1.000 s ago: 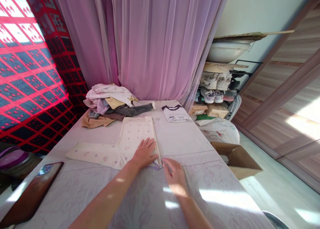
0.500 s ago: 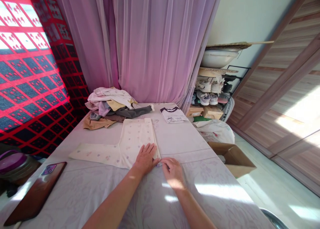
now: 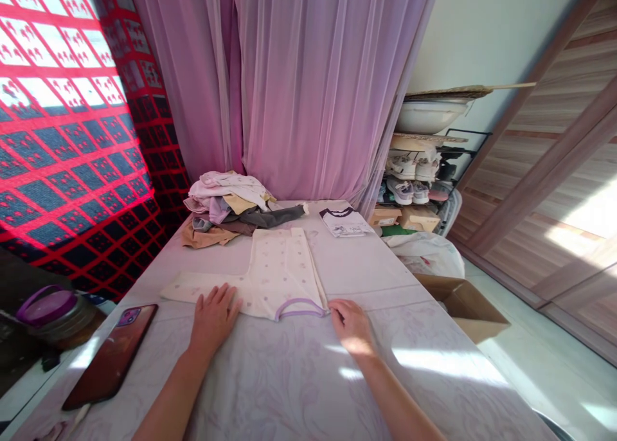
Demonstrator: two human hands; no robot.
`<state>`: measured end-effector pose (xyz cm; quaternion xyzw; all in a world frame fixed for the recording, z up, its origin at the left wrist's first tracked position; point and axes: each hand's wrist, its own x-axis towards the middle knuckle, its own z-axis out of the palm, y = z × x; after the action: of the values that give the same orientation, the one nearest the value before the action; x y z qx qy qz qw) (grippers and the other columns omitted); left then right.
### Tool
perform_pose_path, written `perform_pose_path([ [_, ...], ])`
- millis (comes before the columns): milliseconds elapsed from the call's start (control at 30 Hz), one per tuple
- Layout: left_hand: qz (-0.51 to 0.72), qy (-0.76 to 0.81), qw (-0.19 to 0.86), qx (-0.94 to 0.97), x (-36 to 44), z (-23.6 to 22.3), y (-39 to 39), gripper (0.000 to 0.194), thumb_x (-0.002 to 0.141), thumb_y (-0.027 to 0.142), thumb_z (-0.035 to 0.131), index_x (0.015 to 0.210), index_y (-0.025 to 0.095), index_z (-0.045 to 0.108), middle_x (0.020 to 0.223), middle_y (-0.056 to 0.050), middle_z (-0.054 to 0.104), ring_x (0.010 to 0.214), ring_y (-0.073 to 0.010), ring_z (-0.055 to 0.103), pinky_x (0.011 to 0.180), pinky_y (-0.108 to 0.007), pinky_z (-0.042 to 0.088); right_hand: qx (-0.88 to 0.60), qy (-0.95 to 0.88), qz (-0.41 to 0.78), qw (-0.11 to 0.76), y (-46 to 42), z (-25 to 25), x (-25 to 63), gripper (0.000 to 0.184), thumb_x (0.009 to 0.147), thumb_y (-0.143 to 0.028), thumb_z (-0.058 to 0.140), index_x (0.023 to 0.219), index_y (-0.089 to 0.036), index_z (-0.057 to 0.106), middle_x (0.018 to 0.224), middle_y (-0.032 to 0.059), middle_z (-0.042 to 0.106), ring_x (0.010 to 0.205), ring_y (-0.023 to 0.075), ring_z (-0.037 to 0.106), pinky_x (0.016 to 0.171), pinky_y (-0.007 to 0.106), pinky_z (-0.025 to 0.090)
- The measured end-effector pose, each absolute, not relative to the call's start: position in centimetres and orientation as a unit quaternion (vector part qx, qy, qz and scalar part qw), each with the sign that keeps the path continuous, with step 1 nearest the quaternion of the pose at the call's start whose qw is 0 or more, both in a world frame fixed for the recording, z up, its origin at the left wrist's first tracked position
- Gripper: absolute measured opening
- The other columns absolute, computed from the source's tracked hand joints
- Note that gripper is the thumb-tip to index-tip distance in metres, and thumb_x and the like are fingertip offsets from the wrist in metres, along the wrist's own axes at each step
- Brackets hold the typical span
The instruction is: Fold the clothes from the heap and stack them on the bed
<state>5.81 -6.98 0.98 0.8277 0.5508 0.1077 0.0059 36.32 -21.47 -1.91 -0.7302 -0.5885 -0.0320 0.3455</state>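
"Why's the left hand (image 3: 214,312) spread flat on the sleeve (image 3: 182,287)?"

"Probably steadying the shirt (image 3: 279,270), nearer the desk's (image 3: 270,377) left edge; the right hand (image 3: 351,325) pinches its near right corner, perhaps keeping layers aligned."

"Beyond?"

"Clothes (image 3: 226,190), heaped by the far left corner."

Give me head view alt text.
Left hand rests on the sleeve of a cream patterned cloth top; right hand touches its edge beside the purple neckline. Behind lie a multicoloured clothes pile and a folded white shirt.
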Motion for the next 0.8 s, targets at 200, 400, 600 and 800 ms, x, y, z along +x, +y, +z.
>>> perform_pose_path([
  [200,0.156,0.575,0.01,0.803,4.9,0.4,-6.8,0.037,0.091,0.034,0.043,0.123,0.023,0.06,0.137,-0.009,0.055,0.128,-0.0268,0.047,0.107,-0.045,0.032,-0.738,-0.577,-0.021,0.348,-21.5,-2.6,37.3,0.029,0.083,-0.023,0.044,0.085,-0.025,0.073,0.09,0.0039,0.074,0.086,0.0194,0.067,0.081,0.032,0.051],
  [400,0.199,0.657,-0.046,0.725,2.1,1.3,-5.8,0.03,0.09,0.032,0.043,0.102,0.02,0.067,0.104,-0.01,0.067,0.098,-0.0275,0.059,0.085,-0.039,0.042,-0.755,-0.561,-0.031,0.338,-16.6,1.3,37.6,0.031,0.085,-0.026,0.042,0.092,-0.025,0.072,0.095,0.0041,0.073,0.086,0.0189,0.067,0.077,0.029,0.05],
  [600,0.162,0.705,-0.051,0.689,0.4,1.1,-5.3,0.037,0.09,0.04,0.042,0.111,0.019,0.065,0.107,-0.012,0.067,0.1,-0.0298,0.058,0.08,-0.039,0.041,-0.742,-0.635,0.021,0.215,-6.2,7.0,31.9,0.027,0.087,-0.022,0.045,0.097,-0.025,0.07,0.097,0.0008,0.073,0.087,0.0165,0.066,0.076,0.026,0.046],
  [800,0.141,0.691,-0.012,0.709,0.8,0.9,-5.2,0.038,0.091,0.042,0.044,0.115,0.024,0.067,0.089,-0.007,0.072,0.087,-0.027,0.062,0.074,-0.037,0.041,-0.763,-0.636,0.057,0.099,2.1,6.0,26.3,0.026,0.09,-0.03,0.045,0.105,-0.025,0.066,0.104,0.0052,0.072,0.096,0.0203,0.065,0.076,0.028,0.044],
])
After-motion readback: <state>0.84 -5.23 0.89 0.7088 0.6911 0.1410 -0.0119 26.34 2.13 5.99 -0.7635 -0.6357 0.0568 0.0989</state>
